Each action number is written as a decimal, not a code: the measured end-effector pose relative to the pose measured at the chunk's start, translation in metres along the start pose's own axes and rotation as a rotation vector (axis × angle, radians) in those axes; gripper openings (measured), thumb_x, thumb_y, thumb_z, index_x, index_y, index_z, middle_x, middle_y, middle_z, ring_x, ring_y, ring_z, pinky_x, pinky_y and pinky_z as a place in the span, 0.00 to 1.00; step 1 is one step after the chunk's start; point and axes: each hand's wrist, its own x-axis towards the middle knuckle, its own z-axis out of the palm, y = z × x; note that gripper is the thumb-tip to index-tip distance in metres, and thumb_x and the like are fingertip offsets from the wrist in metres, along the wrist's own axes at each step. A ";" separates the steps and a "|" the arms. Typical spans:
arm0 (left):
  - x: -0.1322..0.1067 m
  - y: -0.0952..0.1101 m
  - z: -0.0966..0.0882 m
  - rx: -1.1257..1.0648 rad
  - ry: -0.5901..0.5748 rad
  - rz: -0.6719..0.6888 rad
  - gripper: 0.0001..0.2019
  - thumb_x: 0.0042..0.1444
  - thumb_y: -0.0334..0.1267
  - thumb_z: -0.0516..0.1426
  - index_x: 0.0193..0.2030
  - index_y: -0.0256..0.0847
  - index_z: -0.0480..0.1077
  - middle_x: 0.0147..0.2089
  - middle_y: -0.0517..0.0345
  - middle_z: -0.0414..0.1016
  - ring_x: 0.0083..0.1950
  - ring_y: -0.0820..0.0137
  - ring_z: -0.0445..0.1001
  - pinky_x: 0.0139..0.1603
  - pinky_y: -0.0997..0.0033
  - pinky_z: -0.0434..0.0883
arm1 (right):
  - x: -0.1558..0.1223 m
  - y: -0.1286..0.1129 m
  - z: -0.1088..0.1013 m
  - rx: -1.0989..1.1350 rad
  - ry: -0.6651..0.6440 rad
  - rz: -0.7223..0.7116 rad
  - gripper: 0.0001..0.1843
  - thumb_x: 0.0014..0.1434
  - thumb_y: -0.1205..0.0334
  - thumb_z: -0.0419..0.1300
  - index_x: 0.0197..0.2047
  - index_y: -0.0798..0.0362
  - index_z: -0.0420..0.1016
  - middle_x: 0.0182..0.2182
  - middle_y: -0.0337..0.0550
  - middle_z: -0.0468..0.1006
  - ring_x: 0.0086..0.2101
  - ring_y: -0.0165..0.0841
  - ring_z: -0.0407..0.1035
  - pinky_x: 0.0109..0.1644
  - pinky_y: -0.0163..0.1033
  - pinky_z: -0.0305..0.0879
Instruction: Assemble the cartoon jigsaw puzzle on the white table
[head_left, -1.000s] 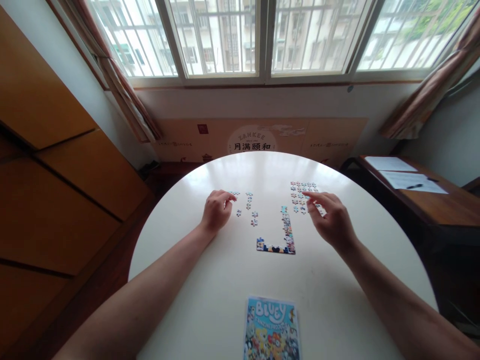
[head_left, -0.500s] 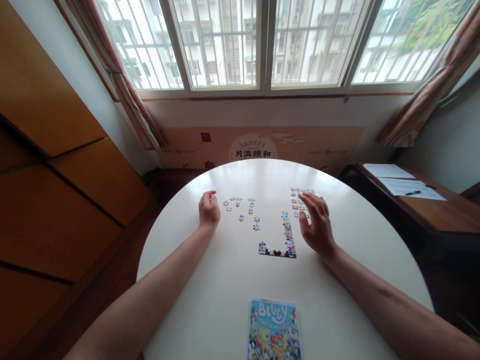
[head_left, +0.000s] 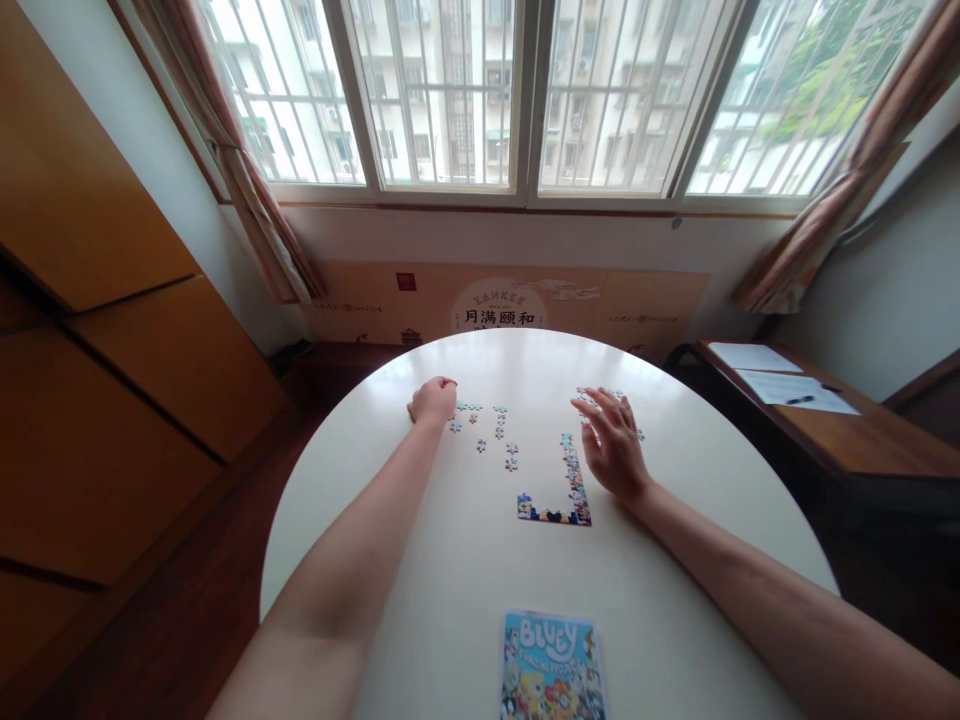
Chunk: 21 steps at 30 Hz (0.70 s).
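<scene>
My left hand [head_left: 435, 401] is closed at the left end of the loose jigsaw pieces [head_left: 500, 420]; whatever its fingers may hold is hidden. On the right, my right hand [head_left: 613, 444] hovers with fingers spread over a second group of jigsaw pieces [head_left: 615, 393], covering most of them. Between the hands lies a joined part of the jigsaw puzzle [head_left: 577, 490], made of a bottom edge and a right side. Nearer to me is a blue picture sheet [head_left: 552, 665] with "BLUEY" printed on it.
Everything lies on a round white table [head_left: 450, 580]. Papers [head_left: 796, 388] and a dark pen-like object rest on a brown side table [head_left: 862, 436] to the right. A wooden cabinet [head_left: 112, 400] stands at the left, and barred windows are ahead.
My left hand has moved right, closer to the loose pieces, and its fingers now turn away from view. My right hand has shifted slightly left over its pieces. The view has tilted a little.
</scene>
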 end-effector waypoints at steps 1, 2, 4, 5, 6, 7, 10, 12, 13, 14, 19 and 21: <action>0.004 0.001 0.001 0.009 -0.007 0.004 0.10 0.58 0.43 0.57 0.41 0.52 0.80 0.44 0.56 0.83 0.57 0.52 0.76 0.62 0.49 0.61 | 0.002 0.001 0.002 -0.005 0.009 0.013 0.22 0.67 0.70 0.50 0.60 0.50 0.74 0.63 0.52 0.71 0.68 0.45 0.58 0.74 0.62 0.46; 0.008 0.002 0.002 0.014 -0.014 0.007 0.11 0.58 0.43 0.57 0.42 0.52 0.80 0.45 0.56 0.83 0.56 0.52 0.76 0.62 0.49 0.61 | 0.004 0.002 0.003 -0.011 0.024 0.028 0.21 0.67 0.70 0.51 0.58 0.50 0.76 0.63 0.52 0.71 0.68 0.46 0.58 0.74 0.62 0.46; 0.013 0.001 0.003 0.013 -0.032 0.021 0.13 0.60 0.44 0.55 0.45 0.52 0.80 0.44 0.56 0.83 0.53 0.54 0.77 0.60 0.51 0.63 | 0.007 0.005 0.003 -0.021 0.065 0.060 0.20 0.66 0.70 0.51 0.54 0.50 0.79 0.63 0.52 0.71 0.68 0.47 0.57 0.73 0.64 0.46; 0.016 -0.001 0.003 0.009 -0.048 0.034 0.13 0.60 0.45 0.55 0.45 0.52 0.80 0.44 0.57 0.83 0.51 0.56 0.78 0.57 0.53 0.65 | 0.008 0.007 0.002 -0.026 0.087 0.072 0.19 0.65 0.70 0.52 0.52 0.49 0.80 0.63 0.51 0.71 0.68 0.47 0.57 0.73 0.65 0.45; 0.017 -0.002 0.002 0.005 -0.067 0.052 0.13 0.61 0.45 0.55 0.45 0.51 0.80 0.42 0.57 0.83 0.48 0.58 0.79 0.55 0.56 0.67 | 0.008 0.009 0.000 -0.030 0.103 0.076 0.19 0.64 0.70 0.53 0.51 0.48 0.80 0.64 0.50 0.70 0.69 0.47 0.56 0.73 0.65 0.45; 0.018 -0.004 0.001 0.001 -0.089 0.073 0.13 0.61 0.46 0.56 0.45 0.49 0.80 0.41 0.57 0.83 0.46 0.59 0.79 0.52 0.59 0.69 | 0.009 0.011 -0.001 -0.033 0.110 0.074 0.19 0.64 0.71 0.53 0.51 0.48 0.81 0.64 0.49 0.69 0.69 0.47 0.55 0.73 0.66 0.44; 0.017 -0.005 -0.005 -0.003 -0.162 0.148 0.14 0.61 0.46 0.57 0.45 0.45 0.81 0.42 0.55 0.84 0.43 0.63 0.79 0.44 0.66 0.71 | 0.010 0.016 -0.005 -0.042 0.080 0.062 0.19 0.62 0.71 0.54 0.50 0.47 0.81 0.65 0.47 0.69 0.70 0.47 0.52 0.74 0.67 0.41; 0.013 -0.002 -0.010 0.009 -0.215 0.198 0.13 0.61 0.45 0.58 0.45 0.44 0.81 0.43 0.54 0.84 0.43 0.64 0.79 0.42 0.69 0.72 | 0.009 0.018 -0.005 -0.049 0.038 0.069 0.20 0.61 0.71 0.54 0.49 0.47 0.82 0.65 0.48 0.69 0.71 0.48 0.51 0.73 0.70 0.41; 0.011 0.001 -0.014 0.022 -0.241 0.220 0.13 0.61 0.44 0.59 0.45 0.43 0.81 0.43 0.54 0.84 0.42 0.64 0.79 0.41 0.70 0.72 | 0.009 0.018 -0.005 -0.053 0.020 0.076 0.20 0.61 0.72 0.54 0.48 0.47 0.82 0.65 0.48 0.69 0.71 0.49 0.50 0.73 0.71 0.41; 0.008 0.003 -0.017 0.041 -0.267 0.241 0.12 0.60 0.43 0.59 0.45 0.42 0.82 0.42 0.53 0.84 0.42 0.64 0.79 0.40 0.70 0.72 | 0.008 0.019 -0.006 -0.057 0.002 0.081 0.20 0.61 0.72 0.54 0.48 0.47 0.83 0.66 0.47 0.68 0.72 0.50 0.49 0.72 0.71 0.40; -0.003 0.016 -0.031 0.164 -0.374 0.332 0.10 0.55 0.38 0.63 0.42 0.43 0.83 0.46 0.50 0.83 0.42 0.62 0.80 0.42 0.69 0.73 | 0.004 0.019 -0.008 -0.083 -0.072 0.085 0.20 0.59 0.72 0.54 0.46 0.46 0.84 0.66 0.46 0.68 0.72 0.52 0.47 0.71 0.74 0.39; -0.005 0.019 -0.034 0.214 -0.399 0.358 0.10 0.53 0.37 0.64 0.42 0.44 0.84 0.49 0.50 0.83 0.43 0.62 0.80 0.43 0.68 0.74 | 0.003 0.019 -0.009 -0.088 -0.095 0.091 0.21 0.59 0.73 0.54 0.46 0.46 0.84 0.65 0.47 0.69 0.71 0.53 0.48 0.71 0.76 0.40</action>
